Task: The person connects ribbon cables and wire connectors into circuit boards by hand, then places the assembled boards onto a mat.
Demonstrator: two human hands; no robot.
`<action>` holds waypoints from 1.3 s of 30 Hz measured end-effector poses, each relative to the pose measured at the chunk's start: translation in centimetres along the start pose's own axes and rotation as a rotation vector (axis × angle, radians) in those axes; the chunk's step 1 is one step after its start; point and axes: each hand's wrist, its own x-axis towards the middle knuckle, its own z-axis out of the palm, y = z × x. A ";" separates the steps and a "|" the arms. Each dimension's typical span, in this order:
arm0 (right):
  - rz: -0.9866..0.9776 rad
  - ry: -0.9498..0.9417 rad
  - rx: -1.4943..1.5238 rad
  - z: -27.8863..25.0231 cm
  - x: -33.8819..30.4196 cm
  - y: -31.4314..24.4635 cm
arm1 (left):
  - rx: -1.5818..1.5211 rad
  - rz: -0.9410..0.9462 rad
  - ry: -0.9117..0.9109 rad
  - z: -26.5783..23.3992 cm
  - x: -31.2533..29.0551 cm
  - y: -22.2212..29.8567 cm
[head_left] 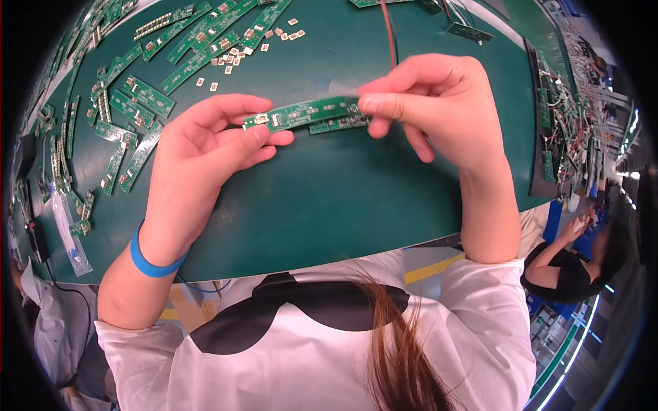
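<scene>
A long, narrow green circuit board (308, 114) is held level above the table between both hands. My left hand (212, 140) pinches its left end, thumb in front, beside a small pale connector. At the other end, the thumb and forefinger of my right hand (439, 103) are pressed together on the board's tip. A faint translucent patch (340, 88) shows just above that tip; I cannot make out what it is. Behind and below the held board, a second circuit board (338, 125) is partly hidden by it and by my right fingers.
Many green circuit boards (149, 96) lie scattered at the left and far left of the green table (329, 198). Several small pale connectors (230, 60) lie near them. Boards and wires (565, 130) crowd the right edge. A co-worker (572, 264) sits beyond it.
</scene>
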 end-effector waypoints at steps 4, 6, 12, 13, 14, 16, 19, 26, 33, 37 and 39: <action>-0.036 -0.092 -0.126 1.0 -0.4 0.1 | 0.006 -0.027 -0.062 -0.2 0.0 -0.6; -0.254 -0.047 -0.283 1.6 -0.5 1.3 | -0.022 -0.041 -0.114 0.0 0.0 -0.7; -0.192 0.102 -0.291 3.8 -0.7 2.9 | -0.017 -0.041 -0.097 0.1 0.0 -1.0; -0.188 0.102 -0.290 3.9 -0.6 3.3 | -0.019 -0.046 -0.097 0.1 0.0 -1.0; -0.252 0.108 -0.293 4.0 -0.5 3.6 | -0.036 -0.047 -0.096 0.1 -0.1 -1.0; -0.315 0.111 -0.294 4.2 -0.6 3.4 | -0.053 -0.050 -0.091 0.1 -0.1 -1.0; -0.113 0.092 -0.277 4.4 -0.8 2.4 | -0.044 -0.044 -0.100 0.2 -0.2 -1.0; -0.330 0.126 -0.488 4.3 -1.1 3.3 | -0.107 -0.076 -0.128 0.2 -0.2 -1.2; -0.443 0.119 -0.569 4.1 -0.7 3.2 | -0.140 -0.038 -0.110 0.2 -0.2 -1.6; -0.416 0.095 -0.598 4.5 -0.8 3.1 | -0.134 -0.034 -0.095 0.3 -0.2 -1.6; -0.398 0.137 -0.604 4.5 -0.8 3.1 | -0.145 -0.045 -0.090 0.4 0.0 -1.6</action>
